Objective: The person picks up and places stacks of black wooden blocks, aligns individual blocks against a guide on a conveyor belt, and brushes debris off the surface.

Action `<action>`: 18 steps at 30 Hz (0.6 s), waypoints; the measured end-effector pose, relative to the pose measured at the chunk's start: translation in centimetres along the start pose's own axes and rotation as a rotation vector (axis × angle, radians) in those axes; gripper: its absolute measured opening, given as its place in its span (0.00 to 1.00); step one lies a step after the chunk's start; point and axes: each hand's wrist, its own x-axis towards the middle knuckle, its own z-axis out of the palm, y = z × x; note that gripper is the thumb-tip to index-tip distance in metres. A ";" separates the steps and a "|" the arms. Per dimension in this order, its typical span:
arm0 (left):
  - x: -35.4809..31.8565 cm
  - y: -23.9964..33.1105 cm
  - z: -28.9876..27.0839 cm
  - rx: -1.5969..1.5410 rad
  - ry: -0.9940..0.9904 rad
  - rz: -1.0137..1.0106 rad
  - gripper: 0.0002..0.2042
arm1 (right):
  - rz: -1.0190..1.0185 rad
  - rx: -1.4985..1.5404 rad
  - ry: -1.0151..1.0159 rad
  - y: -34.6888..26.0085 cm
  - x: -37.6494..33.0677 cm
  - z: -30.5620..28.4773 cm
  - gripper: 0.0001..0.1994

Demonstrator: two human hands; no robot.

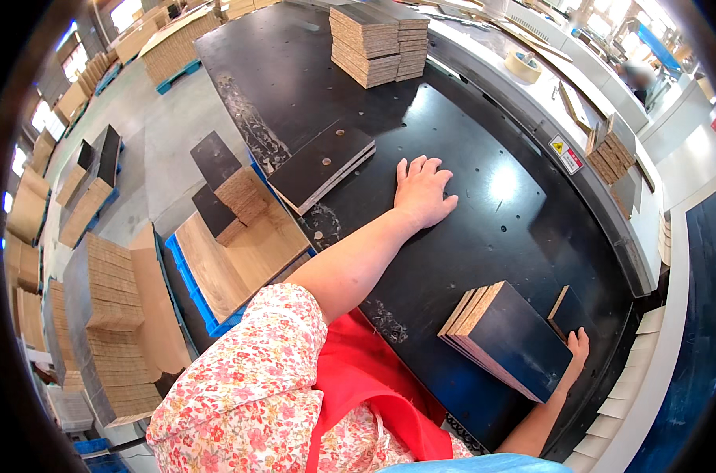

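Observation:
My left hand (421,191) lies flat, fingers spread, on the black worktable (500,229), holding nothing. A black-faced board (320,164) lies just left of it at the table's edge. My right hand (576,352) grips the far edge of a small stack of black-faced boards (506,337), which is tilted up off the table near me. A smaller dark board (568,309) stands just beyond that stack, by my fingers.
A tall stack of cut boards (378,41) stands at the table's far end. A tape roll (523,66) and more board pieces (610,154) lie on the grey machine ledge to the right. Pallets of boards (240,236) sit on the floor to the left.

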 end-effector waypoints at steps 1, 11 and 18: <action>0.0 0.0 0.0 -0.003 0.004 -0.003 0.24 | -0.060 -0.060 -0.019 0.3 0.0 0.0 0.17; 0.5 -0.3 0.8 0.017 0.070 0.058 0.24 | -0.637 -0.504 0.062 3.9 0.5 -0.6 0.14; 1.1 0.1 1.5 0.067 0.117 0.118 0.24 | -0.617 -0.687 0.058 0.1 -1.0 -1.3 0.12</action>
